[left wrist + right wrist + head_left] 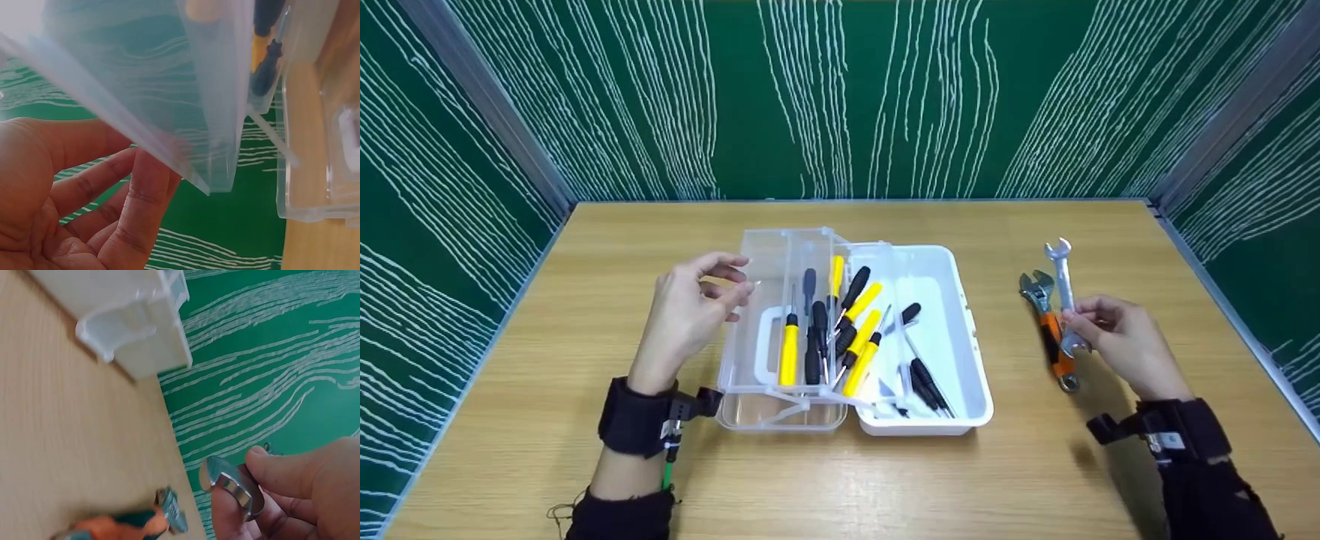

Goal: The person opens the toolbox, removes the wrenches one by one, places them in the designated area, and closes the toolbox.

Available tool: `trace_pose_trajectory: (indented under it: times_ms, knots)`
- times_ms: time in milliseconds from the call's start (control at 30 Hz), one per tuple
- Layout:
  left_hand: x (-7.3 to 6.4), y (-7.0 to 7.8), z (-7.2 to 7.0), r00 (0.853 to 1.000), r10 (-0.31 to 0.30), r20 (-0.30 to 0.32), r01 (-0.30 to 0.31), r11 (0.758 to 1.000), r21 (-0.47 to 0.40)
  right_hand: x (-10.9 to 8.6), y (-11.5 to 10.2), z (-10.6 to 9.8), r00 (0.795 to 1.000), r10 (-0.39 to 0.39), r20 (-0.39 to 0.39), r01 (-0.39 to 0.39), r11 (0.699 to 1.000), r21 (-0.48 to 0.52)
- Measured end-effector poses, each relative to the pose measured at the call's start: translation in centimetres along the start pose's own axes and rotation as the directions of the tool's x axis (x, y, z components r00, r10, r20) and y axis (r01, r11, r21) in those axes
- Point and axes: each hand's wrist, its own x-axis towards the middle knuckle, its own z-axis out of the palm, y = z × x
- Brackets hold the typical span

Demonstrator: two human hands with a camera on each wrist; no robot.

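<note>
My left hand [690, 311] pinches the left edge of a clear plastic tray [765, 259] between thumb and fingers, as the left wrist view shows. The tray sits raised on the toolbox and holds several screwdrivers [789, 352] with yellow or black handles. A metal open-end wrench [1063, 281] points away from me in my right hand [1129, 341], its near end between thumb and fingers. Just left of it, an adjustable wrench [1046, 322] with an orange and black handle lies on the table. The right wrist view shows the held wrench's jaw end [228, 484] up close.
The toolbox's white bottom box [922, 427] stands right of the tray, with black-handled screwdrivers [930, 386] inside. Its clear lid [784, 420] lies folded out below the tray. A wooden table [645, 225] carries everything, bordered by green walls [870, 97] with white lines.
</note>
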Motion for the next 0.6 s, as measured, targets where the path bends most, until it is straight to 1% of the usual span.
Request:
trace_pose_trajectory:
  times_ms: [200, 400, 600]
  knots:
    - [-0.2, -0.1, -0.4, 1.000, -0.004, -0.010, 0.005, 1.000, 0.022, 0.5, 1.4, -0.1, 0.997, 0.080, 0.005, -0.080, 0.997, -0.012]
    - [-0.2, -0.1, -0.9, 1.000, -0.015, -0.024, 0.015, 1.000, 0.015, 0.9, 2.8, -0.5, 0.993, 0.111, 0.026, -0.110, 0.993, -0.048]
    - [-0.1, 0.0, -1.1, 1.000, -0.008, -0.029, 0.008, 1.000, 0.024, 1.3, 4.1, -1.0, 0.979, 0.192, 0.073, -0.189, 0.981, -0.042]
